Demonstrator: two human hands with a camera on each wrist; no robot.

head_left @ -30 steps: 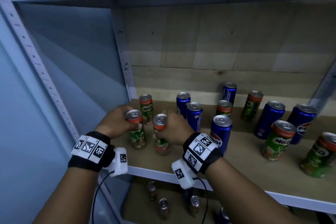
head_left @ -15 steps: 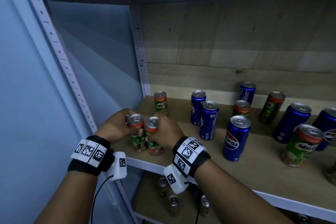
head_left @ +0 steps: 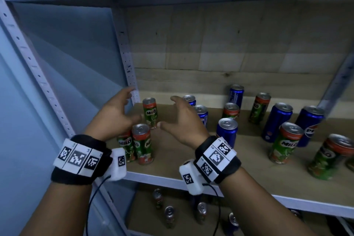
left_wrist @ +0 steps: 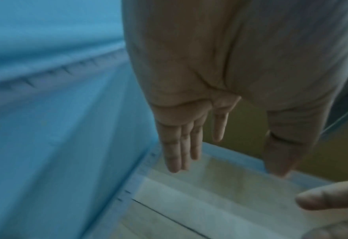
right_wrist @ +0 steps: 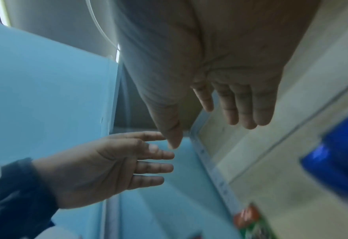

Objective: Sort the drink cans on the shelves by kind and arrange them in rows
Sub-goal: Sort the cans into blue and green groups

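Both hands hover empty with fingers spread, the left hand (head_left: pixel 115 115) and right hand (head_left: pixel 183 120) flanking, without touching, the far Milo can (head_left: pixel 150 112), while two Milo cans (head_left: pixel 142 143) stand together just below them at the shelf's (head_left: pixel 191 159) near left corner.

Glossy printed metal on the Milo cans (head_left: pixel 142 144) and blue Pepsi cans (head_left: pixel 226 132) with bright silvery tops, sitting on a matt, smooth wooden shelf board (head_left: pixel 191 157) edged in painted metal, rougher pale planks (head_left: pixel 210 44) behind toward twelve o'clock, soft black cloth wristbands (head_left: pixel 76 176).
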